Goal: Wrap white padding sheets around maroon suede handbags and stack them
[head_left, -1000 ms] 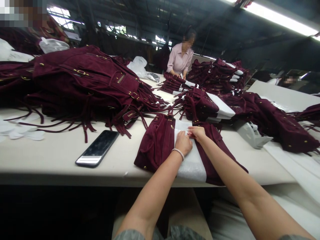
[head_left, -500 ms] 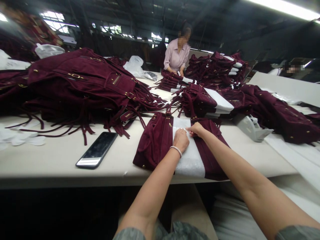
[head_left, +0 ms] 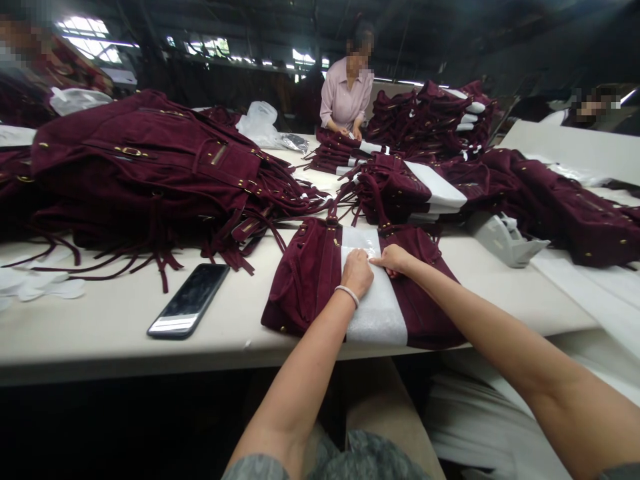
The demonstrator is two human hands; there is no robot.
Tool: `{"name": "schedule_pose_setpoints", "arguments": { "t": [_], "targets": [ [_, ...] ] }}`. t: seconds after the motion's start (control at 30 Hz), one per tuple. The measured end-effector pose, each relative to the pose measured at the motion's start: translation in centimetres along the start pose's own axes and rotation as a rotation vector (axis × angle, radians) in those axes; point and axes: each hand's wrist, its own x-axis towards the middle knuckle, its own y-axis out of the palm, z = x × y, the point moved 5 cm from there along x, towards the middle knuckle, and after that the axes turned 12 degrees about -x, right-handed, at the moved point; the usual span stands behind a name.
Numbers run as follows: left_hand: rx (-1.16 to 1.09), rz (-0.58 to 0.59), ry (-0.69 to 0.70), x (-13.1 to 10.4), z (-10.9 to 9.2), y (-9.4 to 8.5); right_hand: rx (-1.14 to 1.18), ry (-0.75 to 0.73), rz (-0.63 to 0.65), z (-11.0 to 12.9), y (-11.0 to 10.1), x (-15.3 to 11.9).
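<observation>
A maroon handbag (head_left: 295, 287) lies flat at the table's front edge, its handles pointing away from me. Round its middle runs a band of white foam wrap (head_left: 377, 320). My left hand (head_left: 357, 275) rests on the band with its fingers curled down, and whatever they pinch is hidden. Close beside it, my right hand (head_left: 395, 259) presses its index finger on the band, the other fingers folded under. A small shiny clear patch, perhaps tape, shows at the fingertips. To the right stands a grey tape dispenser (head_left: 507, 241).
A large pile of maroon bags (head_left: 150, 160) fills the left. A phone (head_left: 189, 300) lies left of my bag. Wrapped bags (head_left: 435, 187) are stacked behind it. Across the table, a person in a pink shirt (head_left: 345, 93) handles more bags. White pieces (head_left: 43, 283) lie far left.
My right index finger has come down onto the band beside my left hand. Both hands stay at the same part of the wrap. The view has shifted slightly.
</observation>
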Motion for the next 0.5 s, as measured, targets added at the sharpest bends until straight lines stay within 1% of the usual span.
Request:
{"name": "schedule_pose_setpoints", "arguments": {
  "t": [0.07, 0.1, 0.13, 0.2, 0.23, 0.27, 0.3, 0.33, 0.37, 0.43, 0.5],
  "targets": [
    [-0.005, -0.007, 0.001, -0.1, -0.1, -0.1, -0.064, -0.042, -0.05, 0.0, -0.3, -0.9],
    [-0.007, -0.013, 0.002, -0.1, -0.2, -0.1, -0.113, -0.081, -0.118, 0.1, -0.6, -1.5],
    [-0.007, -0.021, 0.003, -0.2, -0.2, -0.2, -0.172, -0.136, -0.216, 0.2, -1.0, -2.2],
    [-0.004, -0.035, 0.011, -0.2, -0.4, -0.2, -0.302, -0.316, -0.444, 0.8, -1.7, -3.5],
    [0.0, -0.041, 0.015, -0.2, -0.4, -0.2, -0.357, -0.433, -0.533, 1.2, -1.7, -4.1],
    [0.004, -0.044, 0.02, -0.3, -0.5, -0.2, -0.397, -0.551, -0.577, 1.5, -1.5, -4.4],
    [0.009, -0.046, 0.024, -0.2, -0.5, -0.1, -0.418, -0.649, -0.566, 1.7, -1.0, -4.5],
    [0.014, -0.047, 0.027, -0.2, -0.5, -0.1, -0.438, -0.72, -0.525, 1.8, -0.4, -4.3],
    [0.017, -0.046, 0.03, -0.2, -0.5, -0.1, -0.463, -0.756, -0.474, 1.8, 0.2, -3.9],
    [0.022, -0.043, 0.036, -0.2, -0.5, 0.0, -0.517, -0.742, -0.398, 1.6, 1.4, -2.9],
    [0.024, -0.037, 0.043, -0.1, -0.4, 0.0, -0.566, -0.706, -0.379, 1.2, 2.1, -2.1]
  ]
}}
